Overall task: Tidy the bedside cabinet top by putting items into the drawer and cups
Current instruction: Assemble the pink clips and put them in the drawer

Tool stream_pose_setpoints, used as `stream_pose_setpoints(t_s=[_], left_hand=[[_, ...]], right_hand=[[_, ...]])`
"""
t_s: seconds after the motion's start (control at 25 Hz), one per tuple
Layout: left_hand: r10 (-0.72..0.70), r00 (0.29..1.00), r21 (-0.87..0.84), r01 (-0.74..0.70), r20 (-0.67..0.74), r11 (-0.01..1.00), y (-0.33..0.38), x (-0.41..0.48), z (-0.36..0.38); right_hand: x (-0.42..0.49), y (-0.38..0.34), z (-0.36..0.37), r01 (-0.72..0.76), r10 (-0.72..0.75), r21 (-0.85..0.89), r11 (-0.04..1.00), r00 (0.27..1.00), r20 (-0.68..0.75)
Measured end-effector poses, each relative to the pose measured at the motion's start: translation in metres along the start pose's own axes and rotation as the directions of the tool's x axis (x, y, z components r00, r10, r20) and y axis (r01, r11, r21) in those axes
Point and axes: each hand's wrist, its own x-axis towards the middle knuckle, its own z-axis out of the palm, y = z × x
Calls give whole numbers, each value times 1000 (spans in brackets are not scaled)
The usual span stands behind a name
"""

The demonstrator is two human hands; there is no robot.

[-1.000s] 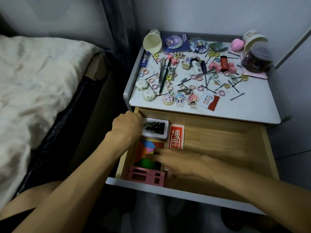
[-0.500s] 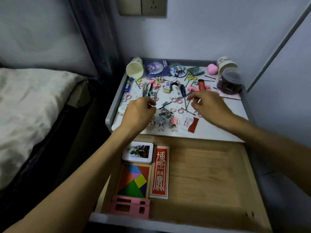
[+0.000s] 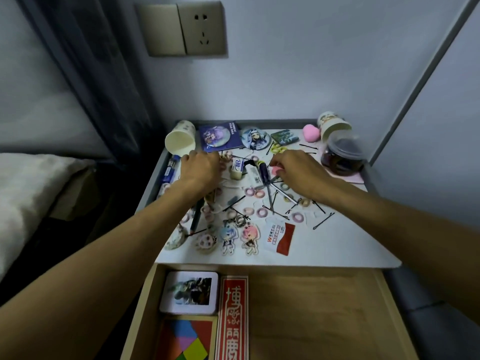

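A single head-worn wide-angle view looks forward and down from close above the open light-wood drawer (image 3: 311,307) — across the cluttered white cabinet top (image 3: 337,250) toward the beige wall socket (image 3: 202,29)

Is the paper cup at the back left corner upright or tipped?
Tipped: the paper cup lies on its side, its open mouth facing the camera.

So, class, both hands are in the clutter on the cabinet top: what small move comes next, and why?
Probably pinch and lift the pink piece under the right hand: its fingers curl over it, and a tipped cup lies close behind.
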Motion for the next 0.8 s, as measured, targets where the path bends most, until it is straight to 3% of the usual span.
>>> stream_pose_setpoints(t_s=[0.12,0.2,0.32,0.4,0.52,0.64,0.72,0.8], left_hand=[[10,993,1,-9,-114,1000,-3,2,6],[39,975,-55,-52,-218,997,-2,2,5],[54,944,-275,-149,-324,950,5,-4,-6],[11,940,-458,-176,-340,871,11,-16,-18],[-34,959,-605,-148,-280,782,24,-46,-37],[-66,990,-774,-54,-123,631,34,-79,-48],[-78,996,-813,6,-48,582,36,-95,-53],[-76,996,-870,80,49,486,34,-107,-56]], right_hand=[[-1,0,-1,39,-39,-31,999,999,17],[-4,-2,-5,28,-25,54,998,998,-56],[-6,-5,-28,-104,205,471,876,964,-168],[-6,2,-43,-226,359,570,790,924,-130],[-14,15,-49,-333,383,298,894,915,-124],[-25,14,-39,-260,260,14,965,965,-37],[-28,8,-35,-213,210,-229,950,977,-37],[-28,1,-33,-225,232,-303,926,973,-15]])
